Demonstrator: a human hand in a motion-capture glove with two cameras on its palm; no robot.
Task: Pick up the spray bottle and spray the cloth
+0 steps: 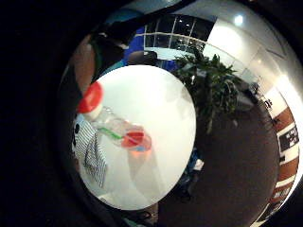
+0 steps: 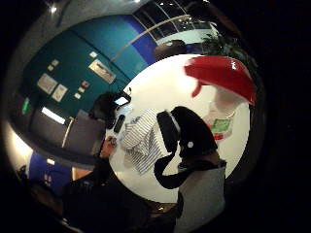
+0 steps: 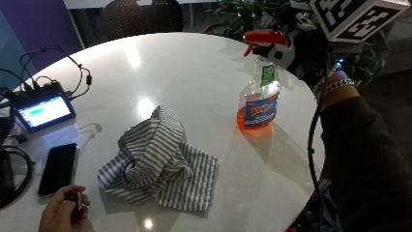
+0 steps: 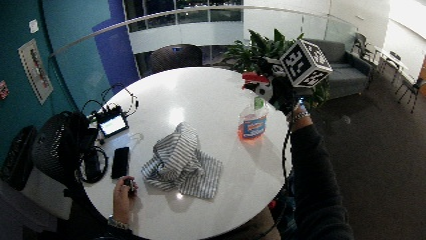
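We saw the spray bottle [image 3: 260, 96] standing upright on the round white tabletop [image 3: 193, 63], near its edge at about three o'clock from the striped cloth [image 3: 157, 162] and apart from it. Orange liquid filled its lower part. Our gloved right hand [image 3: 302, 50] sat at the red trigger head [image 3: 264, 36]; we could not tell whether its fingers curled round the neck. The bare hand [image 3: 63, 210] rested beside a black phone [image 3: 56, 166] at nine o'clock from the cloth.

It was an office lounge: a round white worktop [image 4: 200, 90], a grey sofa [image 4: 346, 65], glass-walled rooms [image 4: 180, 10] and a leafy potted plant [image 4: 263, 47].
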